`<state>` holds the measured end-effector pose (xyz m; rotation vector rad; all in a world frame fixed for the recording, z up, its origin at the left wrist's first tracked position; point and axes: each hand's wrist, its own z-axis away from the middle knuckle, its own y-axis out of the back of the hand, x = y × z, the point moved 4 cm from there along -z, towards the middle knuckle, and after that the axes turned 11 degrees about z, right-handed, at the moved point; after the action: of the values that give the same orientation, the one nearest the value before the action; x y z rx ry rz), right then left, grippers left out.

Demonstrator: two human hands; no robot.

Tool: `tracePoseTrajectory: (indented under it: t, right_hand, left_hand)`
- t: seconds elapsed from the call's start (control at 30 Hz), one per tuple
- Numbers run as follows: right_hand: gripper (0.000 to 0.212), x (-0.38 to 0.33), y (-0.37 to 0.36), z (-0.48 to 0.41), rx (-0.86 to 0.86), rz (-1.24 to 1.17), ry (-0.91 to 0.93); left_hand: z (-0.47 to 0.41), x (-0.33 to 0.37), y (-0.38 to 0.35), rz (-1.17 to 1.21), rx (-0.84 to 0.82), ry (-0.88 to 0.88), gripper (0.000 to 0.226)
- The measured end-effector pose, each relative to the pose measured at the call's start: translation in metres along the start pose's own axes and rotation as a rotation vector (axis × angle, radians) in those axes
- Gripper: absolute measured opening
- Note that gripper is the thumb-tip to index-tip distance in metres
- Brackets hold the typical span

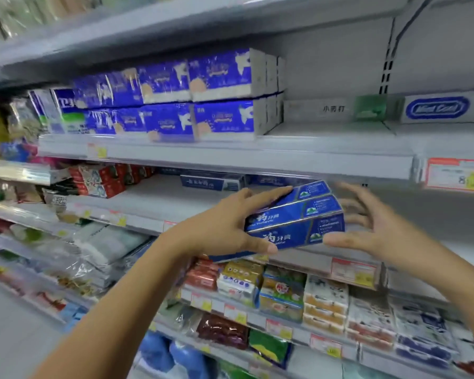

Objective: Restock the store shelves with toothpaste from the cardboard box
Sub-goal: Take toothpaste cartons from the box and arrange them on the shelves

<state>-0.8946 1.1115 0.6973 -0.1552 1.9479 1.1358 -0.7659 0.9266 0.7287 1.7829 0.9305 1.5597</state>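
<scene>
The left hand (225,222) gripped a small stack of blue toothpaste boxes (296,217), fingers laid over the top carton and the thumb tucked beneath the lowest, while the right hand (367,228) was open, its fingers spread and its thumb just at the stack's right end, touching or very nearly so (the blur made it hard to tell which). The stack hung in the air in front of the middle shelf (153,198), above that shelf's front edge and tilted so its right end rode higher. Deeper on the middle shelf, behind the stack, lay a matching blue carton (211,183), which suggested where these belonged. To the left of the stack on that shelf sat red packets (101,181); on the shelf above it stood wrapped blue-and-white packs (192,97). The cardboard box was out of view. As for handling, these cartons looked light and fairly stiff, though thin card would dent under a hard squeeze, and their glossy faces seemed likely to slide on one another when tilted. The safest hold appeared to be across the long faces, top and bottom pressed together, with the open hand steadying the free end so that no carton slipped out as the stack went in.
</scene>
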Motion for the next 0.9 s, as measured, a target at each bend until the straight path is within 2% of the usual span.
tracePoseTrajectory:
  t: [0.07, 0.17, 0.23, 0.3, 0.4, 0.57, 0.73, 0.8, 0.9]
  right_hand:
    - [0.120, -0.005, -0.016, -0.018, -0.023, 0.029, 0.052]
    - [0.098, -0.021, -0.041, -0.037, -0.073, 0.309, 0.185]
    - [0.094, -0.031, -0.053, -0.053, -0.045, 0.520, 0.284]
    - [0.096, -0.043, -0.066, -0.067, -0.044, 0.643, 0.370]
    - [0.097, -0.063, -0.096, -0.085, -0.051, 0.749, 0.491]
    - [0.098, -0.091, -0.141, -0.117, -0.051, 0.878, 0.482]
    - [0.102, -0.117, -0.181, -0.160, 0.043, 0.924, 0.431]
    - [0.100, -0.130, -0.197, -0.184, 0.066, 0.925, 0.352]
    - [0.094, -0.150, -0.227, -0.227, 0.038, 0.946, 0.236]
  left_hand:
    - [0.003, -0.017, 0.006, -0.101, 0.006, 0.007, 0.088]
    - [0.008, -0.036, 0.007, -0.279, 0.037, 0.005, 0.092]
    - [0.013, -0.047, 0.009, -0.362, 0.104, 0.040, 0.099]
    - [0.019, -0.057, 0.015, -0.388, 0.173, 0.084, 0.103]
    - [0.027, -0.073, 0.026, -0.393, 0.244, 0.088, 0.093]
    - [0.038, -0.113, 0.053, -0.421, 0.323, -0.017, 0.091]
    - [0.052, -0.182, 0.100, -0.395, 0.495, -0.117, 0.092]
    - [0.063, -0.216, 0.129, -0.217, 0.596, -0.079, 0.085]
    - [0.084, -0.287, 0.169, 0.016, 0.746, 0.108, 0.061]
